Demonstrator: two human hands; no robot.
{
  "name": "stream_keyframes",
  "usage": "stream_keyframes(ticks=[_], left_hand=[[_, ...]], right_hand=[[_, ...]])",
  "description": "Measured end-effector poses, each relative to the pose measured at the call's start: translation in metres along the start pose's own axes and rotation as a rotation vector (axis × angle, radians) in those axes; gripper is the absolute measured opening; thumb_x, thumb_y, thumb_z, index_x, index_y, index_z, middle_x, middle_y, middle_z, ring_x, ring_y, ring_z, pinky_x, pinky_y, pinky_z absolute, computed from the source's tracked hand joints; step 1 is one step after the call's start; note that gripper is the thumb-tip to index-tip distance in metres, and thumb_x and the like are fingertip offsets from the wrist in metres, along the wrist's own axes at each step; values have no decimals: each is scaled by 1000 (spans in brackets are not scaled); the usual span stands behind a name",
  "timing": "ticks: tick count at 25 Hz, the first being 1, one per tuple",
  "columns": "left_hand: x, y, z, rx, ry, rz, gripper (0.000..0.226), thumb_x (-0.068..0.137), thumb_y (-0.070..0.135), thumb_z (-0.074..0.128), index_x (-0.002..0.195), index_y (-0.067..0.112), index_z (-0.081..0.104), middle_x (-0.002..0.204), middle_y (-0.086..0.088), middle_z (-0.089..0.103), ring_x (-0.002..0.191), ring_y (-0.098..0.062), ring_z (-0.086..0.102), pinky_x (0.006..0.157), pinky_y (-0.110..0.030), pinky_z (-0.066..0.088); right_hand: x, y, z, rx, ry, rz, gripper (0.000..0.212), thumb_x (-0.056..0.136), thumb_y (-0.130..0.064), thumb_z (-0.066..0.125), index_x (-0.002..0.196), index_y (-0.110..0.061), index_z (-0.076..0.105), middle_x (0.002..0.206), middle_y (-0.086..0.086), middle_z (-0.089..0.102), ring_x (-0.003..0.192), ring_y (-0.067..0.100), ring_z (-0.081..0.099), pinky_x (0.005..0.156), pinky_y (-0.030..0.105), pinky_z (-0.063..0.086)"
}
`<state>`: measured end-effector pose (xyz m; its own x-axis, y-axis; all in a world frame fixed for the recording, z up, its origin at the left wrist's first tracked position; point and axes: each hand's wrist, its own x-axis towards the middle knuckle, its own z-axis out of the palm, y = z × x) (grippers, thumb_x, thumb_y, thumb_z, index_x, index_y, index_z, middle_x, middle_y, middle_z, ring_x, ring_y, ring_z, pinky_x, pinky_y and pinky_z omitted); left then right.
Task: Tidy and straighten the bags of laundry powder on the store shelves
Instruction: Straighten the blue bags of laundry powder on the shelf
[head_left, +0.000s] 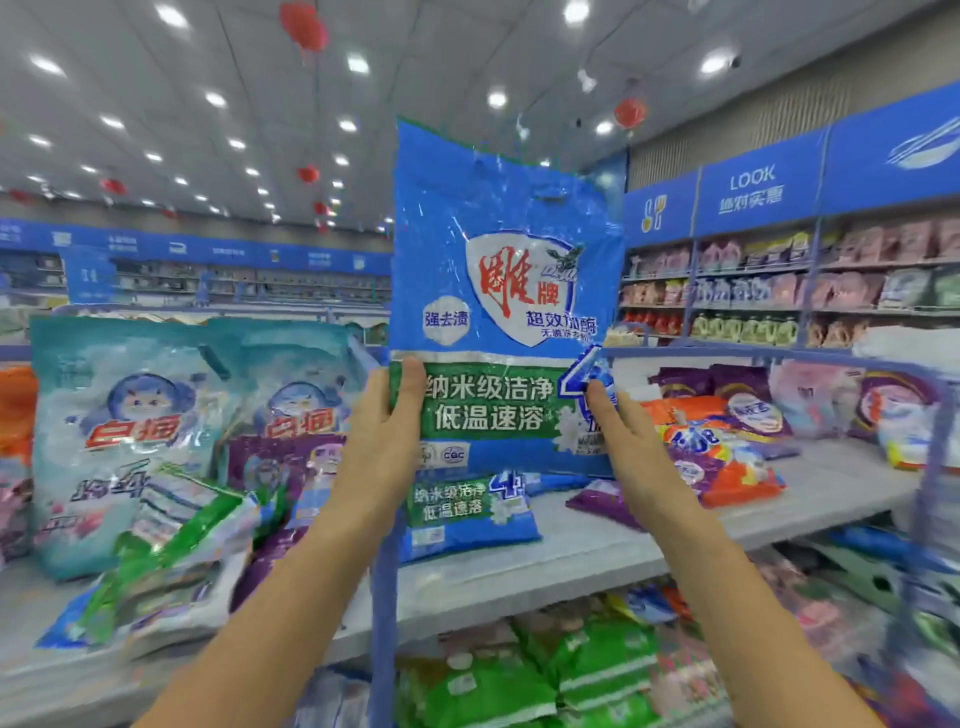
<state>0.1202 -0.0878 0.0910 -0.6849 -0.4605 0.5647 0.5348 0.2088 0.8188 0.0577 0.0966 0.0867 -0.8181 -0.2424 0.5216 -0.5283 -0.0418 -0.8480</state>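
shelf (597, 551), both hands (387, 441) (631, 447) around blue bag (498, 291)

A supermarket: under the blue LOOK sign (753, 189) stand stocked wall shelves (753, 307); lower left of it, laundry powder bags (124, 441) crowd a display shelf (597, 551).

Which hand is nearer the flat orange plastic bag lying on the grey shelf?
Right. The right hand, holding one edge of the tall blue bag, is just beside the flat orange bag; the left hand holds the opposite edge.
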Motion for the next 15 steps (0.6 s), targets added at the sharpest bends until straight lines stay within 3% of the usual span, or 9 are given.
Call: stream_keyframes(ticks=[2, 5, 8, 11, 13, 15], left_hand=[[3, -24, 47, 3, 16, -42, 26, 95, 46, 38, 87, 29, 57, 97, 5, 66, 92, -7, 65, 83, -26, 51], [5, -57, 108, 34, 63, -180, 24, 97, 42, 37, 98, 26, 56, 101, 2, 64, 93, -15, 62, 82, -35, 50], [6, -77, 154, 100, 65, -300, 33, 99, 38, 34, 124, 21, 49, 113, 2, 56, 95, -17, 52, 78, -35, 46], [12, -105, 179, 235, 102, -421, 50, 99, 41, 32, 143, 16, 32, 140, -1, 39, 121, -24, 41, 96, -39, 40], [19, -123, 182, 318, 119, -479, 57, 98, 43, 32, 146, 14, 27, 149, -5, 32, 132, -27, 35, 105, -44, 36], [28, -139, 181, 323, 133, -490, 51, 99, 40, 33, 141, 11, 36, 141, -6, 42, 124, -26, 41, 99, -40, 38]], right_hand=[[22, 33, -44, -41, -45, 0, 21, 91, -41, 42, 98, -28, 56, 98, -8, 61, 77, -13, 58, 72, 7, 45], [57, 78, -102, -97, -130, 1, 47, 81, -52, 49, 117, -22, 56, 113, -2, 64, 101, 8, 63, 92, 33, 51], [88, 130, -137, -113, -192, 112, 69, 71, -62, 55, 127, -21, 49, 122, -2, 61, 110, 13, 60, 101, 40, 45], [114, 185, -148, -107, -274, 216, 103, 57, -83, 59, 139, -23, 39, 137, -3, 52, 126, 19, 49, 107, 44, 38], [125, 208, -147, -72, -330, 238, 95, 62, -78, 60, 137, -25, 40, 136, -8, 52, 125, 14, 49, 108, 41, 38], [133, 225, -140, -40, -389, 245, 84, 67, -70, 61, 135, -24, 43, 132, -9, 55, 122, 11, 52, 107, 38, 39]])
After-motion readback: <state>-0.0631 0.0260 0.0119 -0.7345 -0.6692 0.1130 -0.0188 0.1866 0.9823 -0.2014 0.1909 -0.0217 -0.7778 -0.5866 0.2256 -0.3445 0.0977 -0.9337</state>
